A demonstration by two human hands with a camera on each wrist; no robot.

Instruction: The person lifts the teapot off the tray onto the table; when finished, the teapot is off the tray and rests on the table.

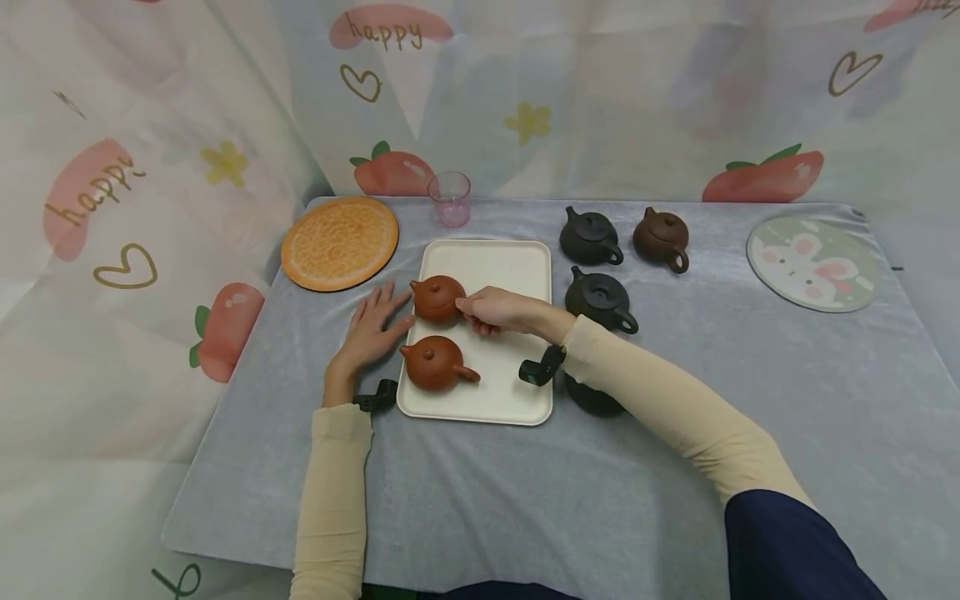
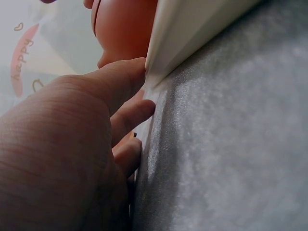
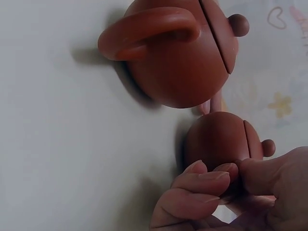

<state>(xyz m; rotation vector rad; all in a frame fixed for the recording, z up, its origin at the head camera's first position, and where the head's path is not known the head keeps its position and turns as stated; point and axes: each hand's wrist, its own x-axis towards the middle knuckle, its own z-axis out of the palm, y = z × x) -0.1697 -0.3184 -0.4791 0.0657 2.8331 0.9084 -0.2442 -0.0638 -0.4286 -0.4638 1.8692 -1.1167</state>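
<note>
Two reddish-brown clay teapots stand on a cream rectangular tray (image 1: 480,265). My right hand (image 1: 501,310) pinches the handle of the far teapot (image 1: 437,298); the curled fingers (image 3: 195,195) hide most of that handle in the right wrist view. Nearer me on the tray sits the other reddish-brown teapot (image 1: 432,365), its looped handle (image 3: 144,31) untouched. Spread out on the cloth, my left hand (image 1: 372,327) lies along the tray's left side. Its thumb touches the tray rim in the left wrist view, close below the far teapot's spout.
Right of the tray stand two black teapots (image 1: 591,238) (image 1: 600,298) and a dark brown teapot (image 1: 662,239). My right sleeve partly covers another black item (image 1: 592,398). An orange round mat (image 1: 341,243), a pink glass (image 1: 451,200) and a rabbit-print mat (image 1: 817,262) lie around.
</note>
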